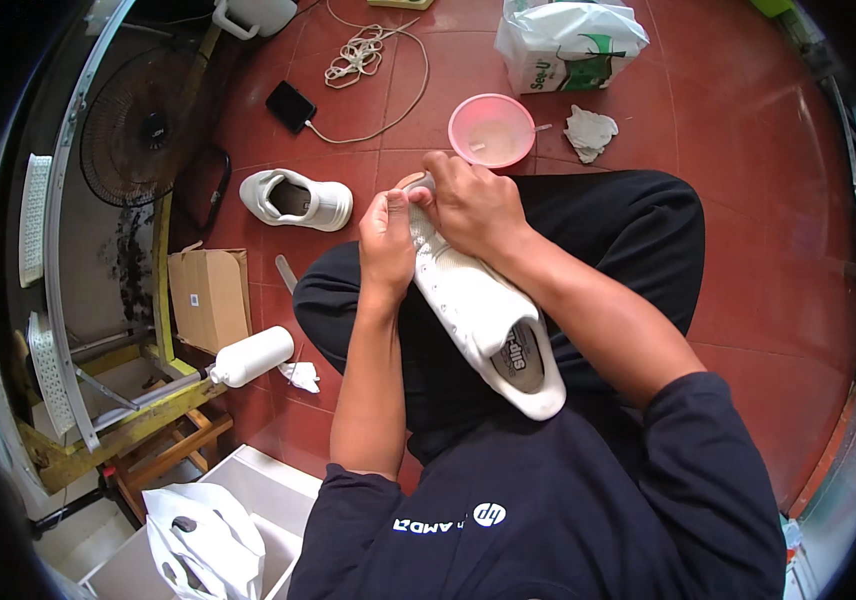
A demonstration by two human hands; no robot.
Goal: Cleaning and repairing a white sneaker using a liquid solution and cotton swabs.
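A white sneaker [453, 295] lies across my lap, its heel toward me and its toe pointing away. Both hands close around the toe end. My left hand [388, 240] grips the shoe's left side with the thumb up against the toe. Over the front, my right hand [473, 205] bends its fingers round the toe and sole edge; whether a small cloth or other item is between them is hidden. The matching white sneaker [298, 199] sits on the floor to the left, beyond my knee.
Beyond my legs stand a pink bowl [491, 130] of cloudy liquid, a crumpled white cloth [589, 133] and a plastic bag [570, 45]. At left are a phone [291, 106] on a cable, a cardboard box [210, 298], a white bottle [252, 356] and a fan [138, 125].
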